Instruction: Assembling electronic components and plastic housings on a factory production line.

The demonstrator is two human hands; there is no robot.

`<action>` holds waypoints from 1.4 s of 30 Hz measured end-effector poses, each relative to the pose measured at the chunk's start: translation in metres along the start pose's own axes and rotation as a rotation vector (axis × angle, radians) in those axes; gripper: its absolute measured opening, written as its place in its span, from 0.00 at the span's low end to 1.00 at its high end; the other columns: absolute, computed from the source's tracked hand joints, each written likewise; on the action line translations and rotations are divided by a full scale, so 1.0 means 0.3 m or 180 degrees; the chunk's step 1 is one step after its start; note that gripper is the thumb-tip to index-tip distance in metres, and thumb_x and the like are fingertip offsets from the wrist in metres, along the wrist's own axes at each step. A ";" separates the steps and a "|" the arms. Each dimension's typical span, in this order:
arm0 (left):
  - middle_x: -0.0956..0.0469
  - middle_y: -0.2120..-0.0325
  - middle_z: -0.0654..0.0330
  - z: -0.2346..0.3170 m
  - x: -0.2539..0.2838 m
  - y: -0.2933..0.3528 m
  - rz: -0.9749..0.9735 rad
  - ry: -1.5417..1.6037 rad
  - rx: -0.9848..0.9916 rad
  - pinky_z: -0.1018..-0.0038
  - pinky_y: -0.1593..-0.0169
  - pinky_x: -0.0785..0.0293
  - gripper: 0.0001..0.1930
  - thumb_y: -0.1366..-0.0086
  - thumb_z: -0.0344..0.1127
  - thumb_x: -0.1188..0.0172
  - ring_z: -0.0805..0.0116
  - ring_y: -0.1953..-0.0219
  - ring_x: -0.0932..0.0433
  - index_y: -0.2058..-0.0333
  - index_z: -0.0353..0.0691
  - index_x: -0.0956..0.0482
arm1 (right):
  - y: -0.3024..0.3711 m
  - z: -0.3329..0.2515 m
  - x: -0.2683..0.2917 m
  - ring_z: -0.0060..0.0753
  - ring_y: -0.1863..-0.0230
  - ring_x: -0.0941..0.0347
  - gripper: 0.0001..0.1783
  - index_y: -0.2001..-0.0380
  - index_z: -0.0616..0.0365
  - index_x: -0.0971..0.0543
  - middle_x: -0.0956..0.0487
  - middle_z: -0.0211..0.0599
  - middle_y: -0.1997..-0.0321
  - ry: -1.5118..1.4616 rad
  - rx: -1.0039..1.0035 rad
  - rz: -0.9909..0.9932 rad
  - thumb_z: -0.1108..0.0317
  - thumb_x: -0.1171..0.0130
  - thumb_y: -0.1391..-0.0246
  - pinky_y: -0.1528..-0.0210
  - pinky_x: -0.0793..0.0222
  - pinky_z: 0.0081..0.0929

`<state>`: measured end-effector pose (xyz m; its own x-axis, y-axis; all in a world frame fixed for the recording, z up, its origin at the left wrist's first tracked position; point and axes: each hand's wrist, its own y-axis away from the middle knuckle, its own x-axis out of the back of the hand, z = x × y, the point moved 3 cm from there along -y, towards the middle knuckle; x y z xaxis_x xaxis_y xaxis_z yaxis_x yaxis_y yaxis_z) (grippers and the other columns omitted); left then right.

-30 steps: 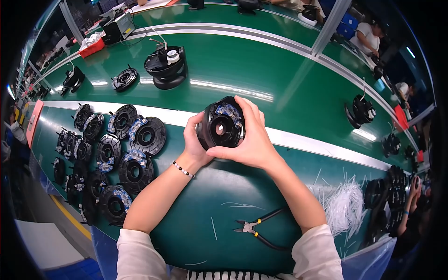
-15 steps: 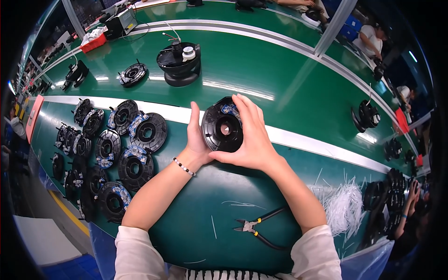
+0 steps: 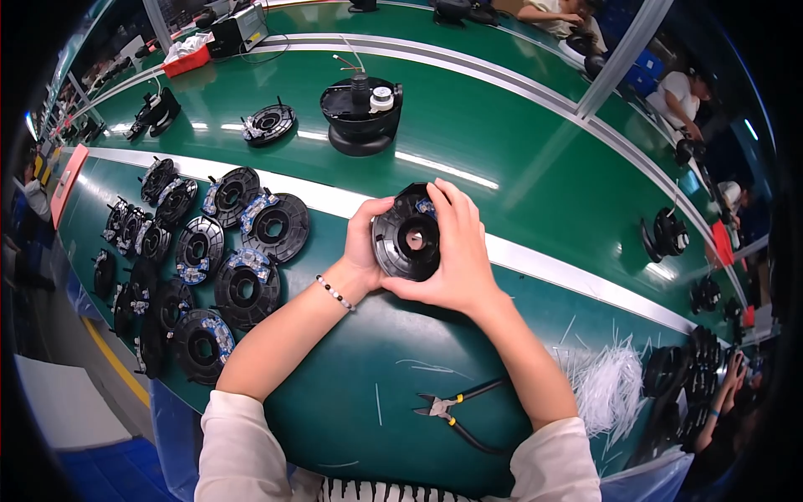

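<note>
Between my two hands is a round black plastic housing [image 3: 396,243] with a hole in its middle and a bit of blue circuit board near its upper right rim. My left hand [image 3: 361,244], with a beaded bracelet at the wrist, is closed against its left side, thumb at the top edge. My right hand [image 3: 460,251] wraps round the right side, fingers over the top and thumb along the bottom. The housing is tilted, its face turned up toward me. Below it on the green table lie cutting pliers [image 3: 439,407] with black and yellow handles, jaws apart.
Several similar black discs with blue boards [image 3: 247,287] cover the table's left side. At the right lies a heap of white plastic strips [image 3: 609,389]. Beyond a metal edge, a conveyor belt [image 3: 502,125] carries a black base assembly [image 3: 362,121]. Other people sit across.
My left thumb has come down onto the housing's rim; before, it stood up away from it. The surroundings have shifted slightly as my view turned.
</note>
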<state>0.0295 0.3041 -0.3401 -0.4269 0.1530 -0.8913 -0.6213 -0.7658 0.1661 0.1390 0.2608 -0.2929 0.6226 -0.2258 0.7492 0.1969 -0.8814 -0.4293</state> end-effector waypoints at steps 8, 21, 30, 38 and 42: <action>0.25 0.66 0.56 0.008 -0.069 -0.009 0.0057 -0.0137 -0.0162 0.70 0.59 0.27 0.20 0.46 0.46 0.53 0.65 0.65 0.25 0.61 0.37 0.28 | -0.001 0.014 -0.011 0.52 0.40 0.50 0.58 0.46 0.64 0.45 0.45 0.52 0.42 -0.0061 0.0275 0.0638 0.46 0.32 0.82 0.48 0.49 0.43; 0.33 0.55 0.53 0.099 -0.134 0.005 0.0876 -0.0615 -0.0280 0.51 0.47 0.42 0.27 0.42 0.57 0.55 0.60 0.51 0.34 0.52 0.44 0.37 | -0.051 0.035 0.062 0.25 0.64 0.27 0.26 0.58 0.60 0.27 0.23 0.38 0.64 -0.1438 0.0588 0.0349 0.79 0.39 0.68 0.64 0.31 0.20; 0.26 0.60 0.58 0.246 -0.273 0.106 -0.0899 -0.4307 -0.2084 0.74 0.52 0.34 0.23 0.56 0.27 0.36 0.68 0.58 0.28 0.57 0.38 0.27 | -0.064 0.078 0.176 0.22 0.62 0.30 0.26 0.58 0.62 0.27 0.25 0.33 0.62 -0.2948 -0.0153 -0.0216 0.74 0.34 0.67 0.58 0.34 0.20; 0.25 0.65 0.56 0.245 -0.329 0.159 -0.1034 -0.5144 -0.2394 0.75 0.57 0.29 0.22 0.57 0.23 0.38 0.68 0.63 0.27 0.59 0.32 0.27 | -0.061 0.044 0.214 0.21 0.63 0.30 0.25 0.60 0.62 0.26 0.25 0.32 0.65 -0.2707 0.0027 -0.0313 0.73 0.34 0.67 0.59 0.35 0.18; 0.24 0.67 0.54 0.234 -0.325 0.145 -0.0739 -0.4861 -0.2453 0.76 0.65 0.25 0.21 0.57 0.24 0.38 0.66 0.64 0.25 0.59 0.37 0.26 | -0.059 0.036 0.225 0.23 0.61 0.31 0.25 0.59 0.62 0.27 0.25 0.33 0.63 -0.2491 0.0041 -0.0121 0.72 0.35 0.65 0.57 0.36 0.19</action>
<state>-0.0020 0.2996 -0.2165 -0.8528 0.3533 0.3847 -0.5172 -0.6730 -0.5286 0.1857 0.2657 -0.2401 0.9671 0.1666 0.1921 0.2345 -0.8768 -0.4198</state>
